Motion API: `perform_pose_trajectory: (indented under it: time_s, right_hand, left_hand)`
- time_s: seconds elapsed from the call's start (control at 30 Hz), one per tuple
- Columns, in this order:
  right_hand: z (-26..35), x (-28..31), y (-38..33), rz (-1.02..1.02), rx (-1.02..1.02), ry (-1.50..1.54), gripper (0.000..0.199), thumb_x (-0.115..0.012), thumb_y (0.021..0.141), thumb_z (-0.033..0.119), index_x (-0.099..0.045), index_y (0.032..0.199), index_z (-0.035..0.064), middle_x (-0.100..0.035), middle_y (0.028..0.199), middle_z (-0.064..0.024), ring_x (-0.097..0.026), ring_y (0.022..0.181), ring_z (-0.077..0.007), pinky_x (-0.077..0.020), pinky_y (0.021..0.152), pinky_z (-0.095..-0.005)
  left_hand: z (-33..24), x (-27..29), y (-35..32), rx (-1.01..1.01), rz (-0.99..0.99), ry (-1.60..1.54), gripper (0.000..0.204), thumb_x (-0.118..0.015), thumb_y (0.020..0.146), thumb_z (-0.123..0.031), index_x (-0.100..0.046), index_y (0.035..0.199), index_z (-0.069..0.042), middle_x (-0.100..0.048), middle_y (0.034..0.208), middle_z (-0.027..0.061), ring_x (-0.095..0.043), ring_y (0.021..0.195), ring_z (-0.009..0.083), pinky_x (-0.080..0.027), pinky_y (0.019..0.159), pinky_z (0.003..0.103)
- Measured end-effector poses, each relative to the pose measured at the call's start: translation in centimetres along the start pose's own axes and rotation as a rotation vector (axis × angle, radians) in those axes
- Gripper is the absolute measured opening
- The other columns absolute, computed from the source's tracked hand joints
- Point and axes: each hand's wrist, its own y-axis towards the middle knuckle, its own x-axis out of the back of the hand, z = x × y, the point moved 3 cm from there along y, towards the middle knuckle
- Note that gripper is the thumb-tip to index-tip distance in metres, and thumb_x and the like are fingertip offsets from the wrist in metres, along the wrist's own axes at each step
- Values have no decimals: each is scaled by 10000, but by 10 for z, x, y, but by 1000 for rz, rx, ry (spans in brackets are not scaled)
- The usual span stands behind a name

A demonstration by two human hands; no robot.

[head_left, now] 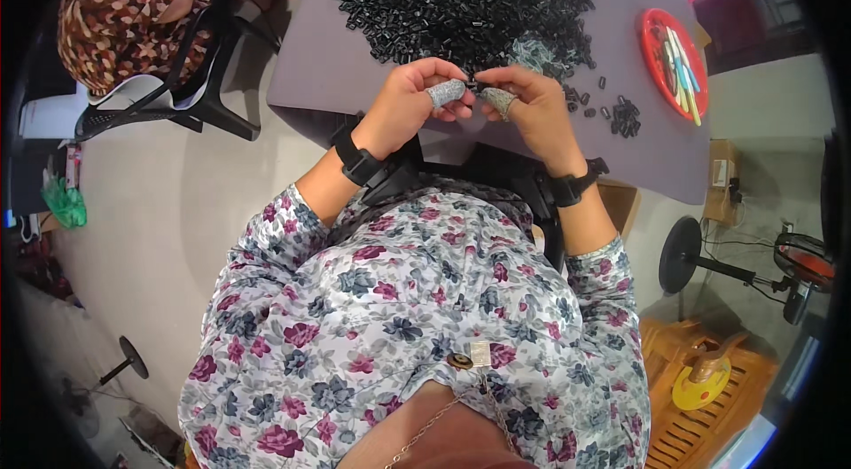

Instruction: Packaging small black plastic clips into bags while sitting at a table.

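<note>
So the left hand (409, 107) and right hand (536, 105) are both pinching a tiny black piece (472, 86), partly hidden by fingers, just nearer than the pile of short, shiny black cylinders (470, 3) on the grey table (306, 70).

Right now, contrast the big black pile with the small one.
The big pile is a broad, dense spread; the small pile is a little cluster. The big pile reaches farther back on the table; the small pile lies nearer, right of the right hand. Both are loose heaps of small black pieces.
</note>
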Motion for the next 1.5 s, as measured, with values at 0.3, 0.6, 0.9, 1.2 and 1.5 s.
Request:
perform_pose_trajectory:
  time_s: [0.3, 0.6, 0.9, 1.2, 1.5]
  right_hand:
    - [-3, -4, -5, -42, 28, 78, 236, -638, 945, -14, -699, 1173, -26, -741, 1015, -66, -686, 857, -104, -560, 764, -250]
    - [-3, -8, -4, -2, 37, 78, 246, -641, 929, -36, -700, 1168, -26, -734, 994, -53, -674, 837, -89, -555, 766, -246]
    - [-3, -10, -7, 2, 19, 90, 252, -655, 930, -41, -697, 1178, -21, -729, 1025, -54, -677, 866, -96, -563, 779, -249]
    - [-1, -14, -10, 44, -5, 15, 225, -662, 929, -36, -682, 1151, -8, -719, 1035, -42, -677, 893, -93, -554, 784, -243]
    - [-12, -8, -8, -80, 108, -4, 146, -636, 954, -16, -668, 1096, 3, -707, 996, -25, -686, 844, -99, -541, 719, -224]
  left_hand:
    - [-3, 4, -5, 22, 15, 68, 168, -554, 1040, -50, -644, 1182, -36, -751, 1031, 97, -741, 877, 164, -585, 785, 259]
    - [-11, 3, -9, 31, 4, 123, 163, -561, 1036, -52, -648, 1169, -15, -757, 1005, 106, -742, 846, 159, -586, 735, 251]
    - [-14, 2, -10, 37, 27, 128, 182, -522, 1044, -23, -644, 1180, -23, -753, 1018, 109, -745, 861, 163, -588, 775, 254]
    - [-14, 1, -11, 25, 22, 113, 181, -522, 1040, -14, -645, 1173, -16, -753, 1010, 111, -744, 853, 168, -597, 779, 267]
    - [-13, 1, -10, 7, 30, 144, 157, -551, 1031, -31, -649, 1151, -7, -753, 991, 89, -729, 834, 137, -578, 742, 243]
